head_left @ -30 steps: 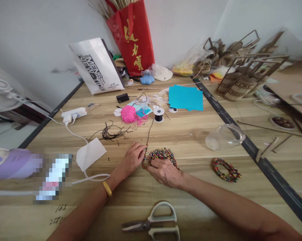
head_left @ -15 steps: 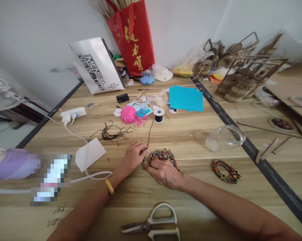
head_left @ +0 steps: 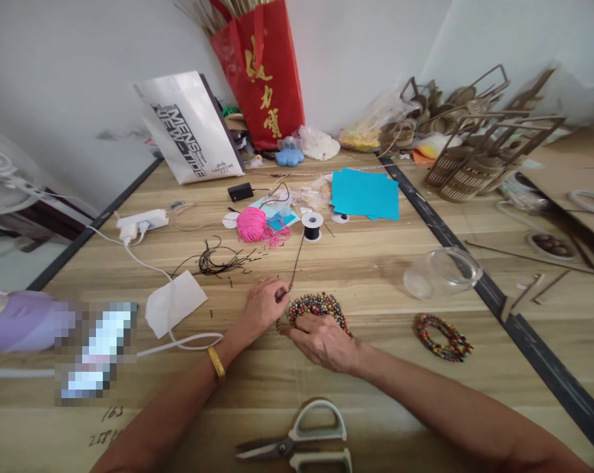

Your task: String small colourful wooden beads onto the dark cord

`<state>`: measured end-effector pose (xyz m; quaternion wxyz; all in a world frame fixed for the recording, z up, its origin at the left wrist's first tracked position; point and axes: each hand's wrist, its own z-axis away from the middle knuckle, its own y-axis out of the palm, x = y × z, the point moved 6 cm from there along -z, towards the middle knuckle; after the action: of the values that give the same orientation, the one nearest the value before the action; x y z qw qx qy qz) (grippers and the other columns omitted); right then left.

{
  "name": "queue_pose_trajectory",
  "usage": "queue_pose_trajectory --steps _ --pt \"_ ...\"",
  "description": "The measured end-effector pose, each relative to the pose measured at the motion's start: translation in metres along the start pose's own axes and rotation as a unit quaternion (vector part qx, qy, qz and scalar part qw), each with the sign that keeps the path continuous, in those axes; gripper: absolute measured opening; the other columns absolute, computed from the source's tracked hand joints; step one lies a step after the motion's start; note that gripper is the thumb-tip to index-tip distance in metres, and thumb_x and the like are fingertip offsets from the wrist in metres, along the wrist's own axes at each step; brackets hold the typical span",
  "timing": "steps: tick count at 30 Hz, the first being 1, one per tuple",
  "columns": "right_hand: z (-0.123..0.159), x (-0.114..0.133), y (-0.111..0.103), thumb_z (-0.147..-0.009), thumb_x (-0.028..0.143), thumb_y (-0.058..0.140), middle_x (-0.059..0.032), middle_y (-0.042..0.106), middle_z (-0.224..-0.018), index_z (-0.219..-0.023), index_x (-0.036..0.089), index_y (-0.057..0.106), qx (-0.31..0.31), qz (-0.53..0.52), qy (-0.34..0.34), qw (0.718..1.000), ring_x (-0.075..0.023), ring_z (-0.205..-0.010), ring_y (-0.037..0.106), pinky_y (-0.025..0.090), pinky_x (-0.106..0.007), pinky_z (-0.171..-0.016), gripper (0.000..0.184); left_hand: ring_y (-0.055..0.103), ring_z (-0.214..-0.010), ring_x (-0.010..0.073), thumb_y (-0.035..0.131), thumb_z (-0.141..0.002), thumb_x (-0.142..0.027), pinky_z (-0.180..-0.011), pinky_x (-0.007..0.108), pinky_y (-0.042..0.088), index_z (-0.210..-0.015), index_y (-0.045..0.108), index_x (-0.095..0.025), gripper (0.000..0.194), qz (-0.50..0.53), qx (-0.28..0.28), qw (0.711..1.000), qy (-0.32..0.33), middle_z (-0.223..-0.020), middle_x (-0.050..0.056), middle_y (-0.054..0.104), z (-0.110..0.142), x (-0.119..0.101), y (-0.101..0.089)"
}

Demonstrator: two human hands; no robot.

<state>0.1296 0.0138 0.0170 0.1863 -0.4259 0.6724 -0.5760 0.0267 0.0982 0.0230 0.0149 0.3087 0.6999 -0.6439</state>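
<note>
Multicoloured round beads on a string lie in a coiled bead strand (head_left: 321,304) at the middle of the table. My left hand (head_left: 265,305) pinches the beaded cord at the strand's left side, thumb and fingers together. From there a thin black cord (head_left: 297,259) runs up to a white spool of black cord (head_left: 312,226). My right hand (head_left: 321,338) lies over the near side of the coil, its fingers closed on the bead strand near its left end. The fingertips are partly hidden. A second beaded coil (head_left: 443,337) rests apart, to the right.
Scissors (head_left: 294,440) with white handles lie close in front. A clear round container (head_left: 442,272) stands at right. Pink yarn (head_left: 251,225), loose black cord (head_left: 221,257), blue sheets (head_left: 365,194) and a white power strip (head_left: 143,225) are farther back. A phone (head_left: 100,351) lies left.
Both hands stay at nearly the same place on the bead strand. The view shifts very slightly; nothing is let go or newly taken hold of.
</note>
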Motion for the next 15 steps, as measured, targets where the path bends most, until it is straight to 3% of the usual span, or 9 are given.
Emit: queue_pose_trajectory --steps 10,15 --pt "0.0 0.0 -0.001 -0.094 0.016 0.044 -0.0027 0.057 -0.08 -0.091 0.017 0.057 -0.006 0.006 0.006 1.0 -0.0123 -0.072 0.053 0.035 -0.024 -0.06 0.014 0.055 -0.064 0.0144 0.059 -0.069 -0.011 -0.065 0.026 0.043 -0.067 0.06 -0.017 0.007 0.049 0.014 0.998 -0.023 -0.066 0.001 0.061 0.01 0.004 -0.004" --pt "0.001 0.0 -0.002 -0.096 0.017 0.042 -0.0038 0.059 -0.08 -0.092 0.016 0.058 -0.031 -0.012 0.004 0.999 -0.0136 -0.075 0.055 0.038 -0.024 -0.065 0.016 0.055 -0.056 0.0126 0.057 -0.072 -0.016 -0.059 0.024 0.043 -0.067 0.061 -0.016 0.006 0.14 0.028 0.987 -0.079 -0.059 0.0 0.061 0.011 0.015 -0.003"
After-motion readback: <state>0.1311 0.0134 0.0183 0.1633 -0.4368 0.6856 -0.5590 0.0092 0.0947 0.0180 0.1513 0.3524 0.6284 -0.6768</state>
